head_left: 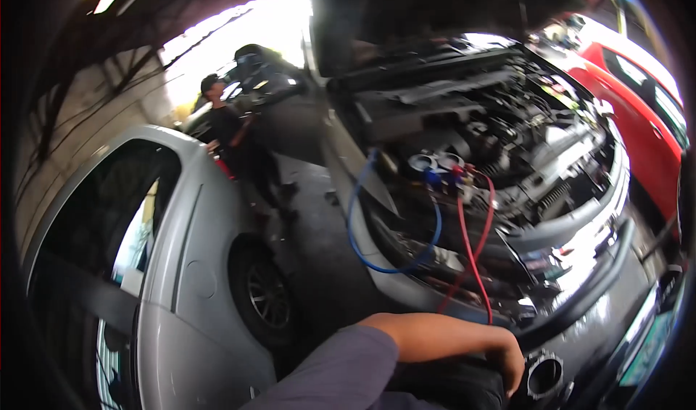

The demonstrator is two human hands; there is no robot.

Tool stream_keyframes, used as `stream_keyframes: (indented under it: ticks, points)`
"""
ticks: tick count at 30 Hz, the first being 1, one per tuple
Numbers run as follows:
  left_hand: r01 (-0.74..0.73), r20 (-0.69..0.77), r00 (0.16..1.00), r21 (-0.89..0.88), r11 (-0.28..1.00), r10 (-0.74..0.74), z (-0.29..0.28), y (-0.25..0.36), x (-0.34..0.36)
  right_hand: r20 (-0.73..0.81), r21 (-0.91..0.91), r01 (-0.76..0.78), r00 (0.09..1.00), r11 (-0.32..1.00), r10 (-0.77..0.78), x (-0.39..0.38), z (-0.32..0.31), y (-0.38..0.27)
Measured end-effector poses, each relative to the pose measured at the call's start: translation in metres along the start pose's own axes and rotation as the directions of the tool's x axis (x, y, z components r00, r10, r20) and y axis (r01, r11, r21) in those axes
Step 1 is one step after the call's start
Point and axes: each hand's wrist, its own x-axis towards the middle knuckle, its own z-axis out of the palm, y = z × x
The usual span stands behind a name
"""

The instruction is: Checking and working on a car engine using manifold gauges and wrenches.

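Observation:
My left arm (428, 337), in a grey sleeve, bends across the bottom of the view. My left hand (513, 370) hangs down over the edge of a dark shape, its fingers mostly hidden and blurred. No part of my right hand shows. Ahead, a manifold gauge set (438, 167) with two round dials and blue and red knobs rests on the fender side of an open engine bay (500, 131). From it loop a blue hose (353, 214) and a red hose (475, 265). Beside my left hand is a black round part (545, 375) with a notched silver rim.
A silver car (196, 279) with a dark wheel (262, 294) stands at left. Beyond it a person in dark clothes and a cap (243, 138) stands near a dark car door. The raised hood (435, 11) hangs overhead; a red car (645, 120) is at right.

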Motion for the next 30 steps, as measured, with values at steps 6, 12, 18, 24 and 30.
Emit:
stream_keyframes:
  ticks: [6, 12, 18, 24, 30]
  points:
    - [0.086, 0.056, 0.995, -0.127, 0.988, -0.079, -0.022, -0.021, 0.024, 0.023, -0.197, -0.070, 0.997, 0.978, 0.076, -0.001, 0.010, -0.006]
    - [0.094, -0.038, 0.994, -0.190, 0.977, -0.103, -0.016, -0.036, 0.013, 0.084, -0.358, 0.019, 0.996, 0.933, 0.012, 0.026, 0.011, -0.025]
    - [-0.013, -0.328, 0.941, -0.286, 0.958, -0.085, 0.021, -0.075, -0.057, 0.240, -0.315, 0.218, 0.960, 0.924, -0.144, 0.062, 0.038, -0.073]
    - [-0.292, -0.520, 0.854, -0.422, 0.858, 0.034, 0.134, -0.089, -0.149, 0.683, -0.514, 0.461, 0.730, 0.724, 0.021, 0.125, 0.084, -0.149]
    - [-0.283, -0.772, 0.518, -0.561, 0.778, -0.368, 0.241, -0.076, -0.144, 0.851, -0.303, 0.731, 0.496, 0.611, -0.171, 0.172, 0.137, -0.166]
